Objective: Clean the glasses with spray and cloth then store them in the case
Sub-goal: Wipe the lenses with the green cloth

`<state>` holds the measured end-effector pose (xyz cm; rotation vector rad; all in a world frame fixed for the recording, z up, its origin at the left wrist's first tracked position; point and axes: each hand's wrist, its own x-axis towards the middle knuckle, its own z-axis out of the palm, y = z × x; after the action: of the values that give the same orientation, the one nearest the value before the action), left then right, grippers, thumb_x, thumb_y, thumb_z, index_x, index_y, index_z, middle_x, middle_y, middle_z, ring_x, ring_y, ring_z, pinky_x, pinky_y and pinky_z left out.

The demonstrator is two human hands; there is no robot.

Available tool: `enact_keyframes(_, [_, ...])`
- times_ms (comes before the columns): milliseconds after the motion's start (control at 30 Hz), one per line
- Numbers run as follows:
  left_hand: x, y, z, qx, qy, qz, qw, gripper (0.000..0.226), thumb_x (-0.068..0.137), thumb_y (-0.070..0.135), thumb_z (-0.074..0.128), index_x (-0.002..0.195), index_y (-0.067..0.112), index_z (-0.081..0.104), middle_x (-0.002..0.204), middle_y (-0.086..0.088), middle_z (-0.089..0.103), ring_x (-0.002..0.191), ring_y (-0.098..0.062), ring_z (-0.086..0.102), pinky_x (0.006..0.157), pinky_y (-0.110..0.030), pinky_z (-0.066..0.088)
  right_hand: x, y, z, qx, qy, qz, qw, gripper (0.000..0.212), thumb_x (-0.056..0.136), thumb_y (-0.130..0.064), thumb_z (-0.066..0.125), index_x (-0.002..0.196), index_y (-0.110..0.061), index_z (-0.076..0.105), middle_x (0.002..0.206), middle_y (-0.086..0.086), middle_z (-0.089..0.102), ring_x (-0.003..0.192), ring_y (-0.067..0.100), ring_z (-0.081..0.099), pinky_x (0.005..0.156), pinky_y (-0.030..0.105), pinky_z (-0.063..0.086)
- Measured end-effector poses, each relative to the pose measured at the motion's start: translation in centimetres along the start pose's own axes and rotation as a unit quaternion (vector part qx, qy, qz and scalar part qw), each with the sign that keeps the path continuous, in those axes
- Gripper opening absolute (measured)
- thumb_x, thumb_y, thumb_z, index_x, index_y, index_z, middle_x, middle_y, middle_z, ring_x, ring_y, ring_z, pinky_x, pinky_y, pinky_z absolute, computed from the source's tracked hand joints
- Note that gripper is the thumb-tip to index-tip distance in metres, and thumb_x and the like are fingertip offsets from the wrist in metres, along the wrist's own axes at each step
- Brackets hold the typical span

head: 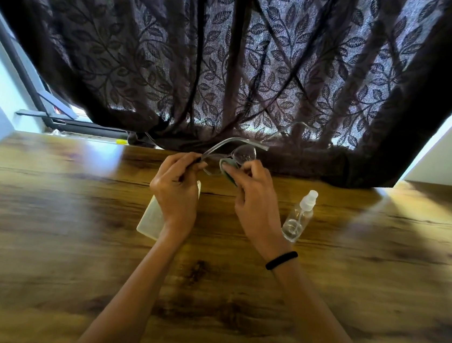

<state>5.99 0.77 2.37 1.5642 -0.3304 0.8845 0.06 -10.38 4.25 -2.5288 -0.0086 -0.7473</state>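
Both hands were raised just above the far half of a wooden table point(70, 238), close together, with the glasses point(238, 155) held between them; the left hand point(176, 188) had its fingers curled in, pinching the frame at the near lens where one clear temple arm met it, and that arm swept up and to the right above the lenses; the second temple arm reached further back, faint against the curtain; the right hand point(255, 200) pinched a small grey-green cloth point(229, 170) between thumb and fingertips, pressing it against a lens, though whether the cloth wrapped both faces of that lens could not be told; a black band point(281, 260) circled the right wrist.

The pale glasses case point(150, 217) lay flat on the table directly under the left hand and wrist, partly hidden by them; whether it was open or closed could not be told; the clear spray bottle point(298, 216) lay on its side just to the right of the right wrist, its white cap pointing away from the person, not touching the hand.

A dark sheer curtain point(232, 59) with a leaf pattern hung behind the table, its hem draped onto the far edge; pale walls showed at either side.
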Motion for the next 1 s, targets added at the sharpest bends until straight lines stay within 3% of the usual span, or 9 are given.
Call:
enact_keyframes(133, [-0.2,0.0,0.1,-0.018,-0.021,-0.006,1.0,0.017,0.077,-0.01,0.064,0.089,-0.001,0.069,0.086,-0.005,0.065,0.074,-0.015,0.066,0.068,-0.025,0.056,0.4,-0.2,-0.1,-0.029,-0.004,-0.001,1.0,0.051,0.087,0.005,0.047,0.132,-0.019,0.047,0.108,0.01,0.046,0.096,0.021,0.042,0.071,0.028,0.048])
enact_keyframes(333, [0.0,0.3,0.3,0.002,-0.005,0.008,1.0,0.019,0.075,-0.012,0.063,0.089,0.0,0.07,0.085,-0.005,0.064,0.075,-0.007,0.061,0.07,-0.011,0.049,0.4,-0.5,0.5,0.049,-0.013,-0.009,0.999,0.046,0.091,0.002,0.044,0.132,-0.018,0.047,0.103,0.011,0.044,0.094,0.021,0.044,0.075,0.021,0.04])
enact_keyframes(600, [0.3,0.5,0.1,0.02,0.008,0.012,1.0,0.017,0.075,-0.013,0.065,0.087,-0.002,0.07,0.084,-0.006,0.063,0.076,-0.005,0.059,0.07,-0.011,0.048,0.4,-0.5,0.6,0.168,-0.006,-0.031,0.985,0.04,0.089,0.006,0.044,0.123,-0.013,0.057,0.095,0.005,0.041,0.082,0.013,0.043,0.069,0.011,0.04])
enact_keyframes(733, [0.5,0.2,-0.1,0.017,0.014,-0.003,1.0,0.022,0.074,-0.018,0.061,0.087,-0.003,0.069,0.083,-0.011,0.064,0.075,0.001,0.06,0.069,-0.009,0.048,-0.2,0.6,0.6,0.154,0.016,-0.008,0.988,0.043,0.086,0.011,0.046,0.119,-0.014,0.06,0.096,0.003,0.042,0.085,0.013,0.046,0.071,0.007,0.041])
enact_keyframes(900, [0.2,0.4,-0.1,0.01,0.015,-0.011,1.0,0.024,0.072,-0.019,0.061,0.087,-0.003,0.069,0.082,-0.008,0.062,0.075,-0.002,0.061,0.07,-0.01,0.049,-0.1,0.9,0.4,0.074,0.027,-0.006,0.997,0.045,0.086,0.009,0.047,0.121,-0.016,0.059,0.097,0.004,0.043,0.086,0.012,0.044,0.071,0.015,0.037])
enact_keyframes(1000, [0.4,0.4,0.0,0.017,0.011,-0.001,1.0,0.022,0.073,-0.017,0.063,0.088,-0.002,0.07,0.083,-0.007,0.063,0.077,-0.001,0.058,0.071,-0.009,0.047,-0.1,0.7,0.4,0.106,0.02,-0.003,0.994,0.042,0.087,0.009,0.047,0.12,-0.014,0.059,0.097,0.005,0.044,0.084,0.01,0.044,0.067,0.01,0.039])
